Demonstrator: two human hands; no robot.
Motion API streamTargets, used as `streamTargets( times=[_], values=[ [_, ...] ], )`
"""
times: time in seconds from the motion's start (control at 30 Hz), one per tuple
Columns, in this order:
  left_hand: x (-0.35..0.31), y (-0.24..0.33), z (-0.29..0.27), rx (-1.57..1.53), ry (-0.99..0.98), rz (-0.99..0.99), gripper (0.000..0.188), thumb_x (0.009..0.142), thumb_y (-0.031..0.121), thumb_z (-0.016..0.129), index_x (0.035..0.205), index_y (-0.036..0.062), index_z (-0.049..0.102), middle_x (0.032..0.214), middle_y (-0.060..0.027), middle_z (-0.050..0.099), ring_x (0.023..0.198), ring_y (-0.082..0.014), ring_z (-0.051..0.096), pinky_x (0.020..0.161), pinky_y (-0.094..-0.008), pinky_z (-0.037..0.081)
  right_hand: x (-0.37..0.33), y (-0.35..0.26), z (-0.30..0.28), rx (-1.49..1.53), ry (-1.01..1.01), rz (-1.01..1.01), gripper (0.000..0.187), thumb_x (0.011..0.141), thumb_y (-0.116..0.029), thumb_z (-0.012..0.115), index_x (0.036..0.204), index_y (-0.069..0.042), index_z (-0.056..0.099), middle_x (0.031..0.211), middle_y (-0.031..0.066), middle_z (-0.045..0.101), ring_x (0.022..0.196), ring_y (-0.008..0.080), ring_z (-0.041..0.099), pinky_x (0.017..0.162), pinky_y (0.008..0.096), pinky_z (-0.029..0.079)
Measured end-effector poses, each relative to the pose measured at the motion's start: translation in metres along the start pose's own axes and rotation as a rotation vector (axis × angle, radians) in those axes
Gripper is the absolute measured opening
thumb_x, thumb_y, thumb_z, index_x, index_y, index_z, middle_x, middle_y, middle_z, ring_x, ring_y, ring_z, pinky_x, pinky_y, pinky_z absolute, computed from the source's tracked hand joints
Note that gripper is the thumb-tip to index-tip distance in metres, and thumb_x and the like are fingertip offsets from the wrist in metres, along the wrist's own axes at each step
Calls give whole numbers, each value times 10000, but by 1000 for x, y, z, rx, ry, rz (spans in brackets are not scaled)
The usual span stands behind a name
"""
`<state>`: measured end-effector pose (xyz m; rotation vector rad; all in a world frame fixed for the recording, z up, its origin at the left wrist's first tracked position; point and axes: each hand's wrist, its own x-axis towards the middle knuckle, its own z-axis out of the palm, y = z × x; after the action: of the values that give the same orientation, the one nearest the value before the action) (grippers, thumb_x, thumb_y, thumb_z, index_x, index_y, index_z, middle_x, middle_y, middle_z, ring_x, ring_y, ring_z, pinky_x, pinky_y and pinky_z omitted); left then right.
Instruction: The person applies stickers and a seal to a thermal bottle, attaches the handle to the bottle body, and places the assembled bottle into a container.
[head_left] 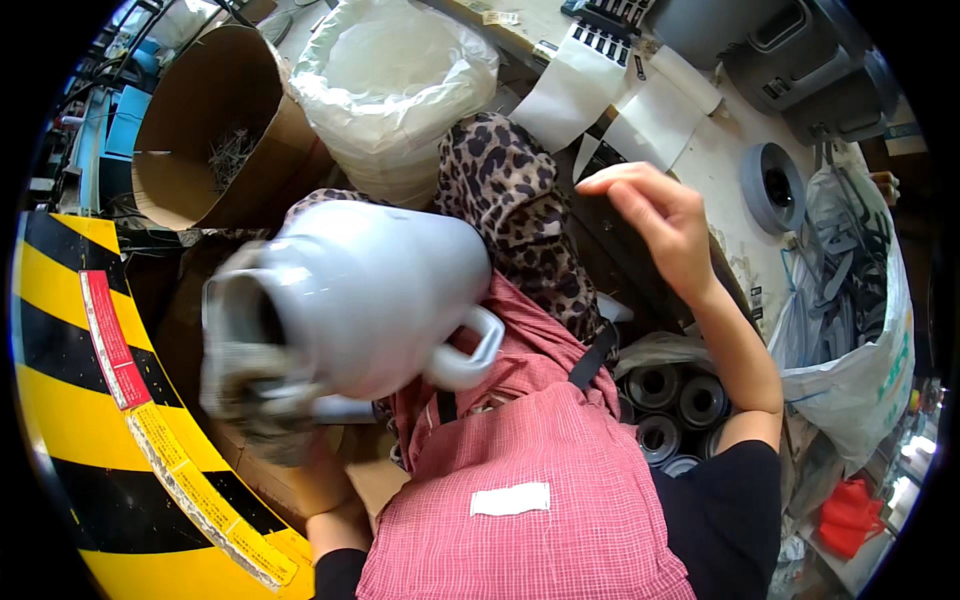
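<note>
A large, glossy grey plastic jug (375, 290) lies sideways across my lap. Its loop handle (470, 350) points toward me, and its open mouth faces left. My left hand (270, 405), in a grey-brown glove, grips the jug by the rim at the mouth; motion blurs the fingers. My bare right hand (660, 225) is raised to the right of the jug, apart from it. Its thumb and forefinger are pressed together near a small black label (603, 158). I cannot make out whether anything is between them.
A cardboard box (190, 120) holding thin metal pieces and a plastic-lined bin (390, 90) stand ahead. The worktable carries white backing sheets (655, 125), a grey tape roll (772, 188) and grey containers (800, 70). A bag of grey handles (845, 290) hangs right. A striped yellow-black panel (60, 390) borders the left.
</note>
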<state>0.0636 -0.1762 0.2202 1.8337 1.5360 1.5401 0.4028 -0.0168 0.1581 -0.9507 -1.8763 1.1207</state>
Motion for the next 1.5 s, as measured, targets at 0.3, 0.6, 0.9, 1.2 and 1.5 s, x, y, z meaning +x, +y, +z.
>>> streamTargets(
  times=[0.3, 0.6, 0.9, 1.2, 1.5],
  values=[
    [54, -214, -6, -423, -164, -785, 460, 1056, 394, 529, 1334, 31, 573, 1283, -44, 615, 1144, -161, 563, 1033, -310, 433, 39, 127, -67, -691, 358, -231, 177, 896, -144, 712, 1061, -92, 751, 1099, 98, 702, 1066, 308, 615, 947, 389, 482],
    [138, -191, 103, 454, -239, 58, 334, 998, 349, 634, 1178, 73, 696, 1321, -197, 613, 1199, -336, 589, 1018, -375, 460, 117, 186, -199, -867, 334, -155, 386, 905, -267, 725, 1215, -41, 689, 1313, 126, 620, 1157, 286, 613, 999, 366, 483],
    [179, -112, 348, 189, -1161, -125, 536, 948, 336, 679, 1416, 107, 556, 1380, -125, 602, 1258, -309, 587, 1043, -382, 478, 231, 179, -246, -737, -423, 550, 634, 755, -251, 809, 1270, 52, 595, 1120, 97, 663, 955, 186, 624, 831, 318, 502],
    [187, -70, 364, 361, -1497, -216, 526, 989, 412, 609, 1456, 179, 542, 1408, -49, 600, 1307, -301, 550, 1109, -403, 430, 142, 162, -184, -968, -123, -11, 413, 851, -331, 760, 1110, -66, 579, 1113, 139, 593, 1110, 354, 565, 1009, 445, 444],
    [227, -37, 288, 207, -1442, -200, 371, 1017, 353, 628, 1252, 72, 686, 1137, -94, 741, 1042, -168, 692, 902, -310, 561, 161, 228, -237, -608, 88, -33, 324, 863, -331, 773, 1029, -107, 609, 1100, 68, 624, 1094, 289, 589, 975, 370, 437]
  ],
)
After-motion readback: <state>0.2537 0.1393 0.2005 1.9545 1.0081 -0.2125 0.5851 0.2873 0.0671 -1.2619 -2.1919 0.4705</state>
